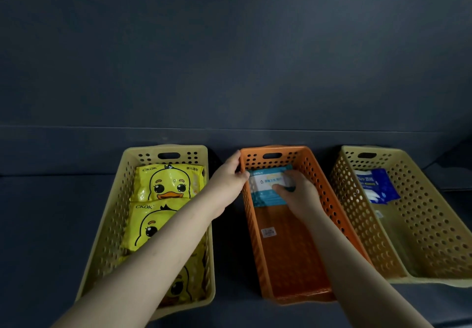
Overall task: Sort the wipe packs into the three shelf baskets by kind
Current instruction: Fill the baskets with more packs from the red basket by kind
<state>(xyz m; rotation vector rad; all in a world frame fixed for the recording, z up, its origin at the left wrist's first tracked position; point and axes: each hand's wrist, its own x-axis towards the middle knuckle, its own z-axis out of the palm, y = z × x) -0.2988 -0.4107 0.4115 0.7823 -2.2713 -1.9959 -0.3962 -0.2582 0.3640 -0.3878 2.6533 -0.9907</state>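
My right grip (296, 192) clasps a teal pack (264, 197) at the orange basket's (255, 251) far end, left grip (227, 176) holds its far-left rim; duck packs (168, 184) in left basket (109, 225), blue packs (378, 187) in right basket (421, 225), so I reckon nearly sorted.

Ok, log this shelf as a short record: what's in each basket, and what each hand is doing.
left basket: yellow duck packs, lying flat
orange basket: teal packs at far end
right basket: blue packs at far end
left hand: grips orange basket's left wall
right hand: fingers hold one of the teal packs
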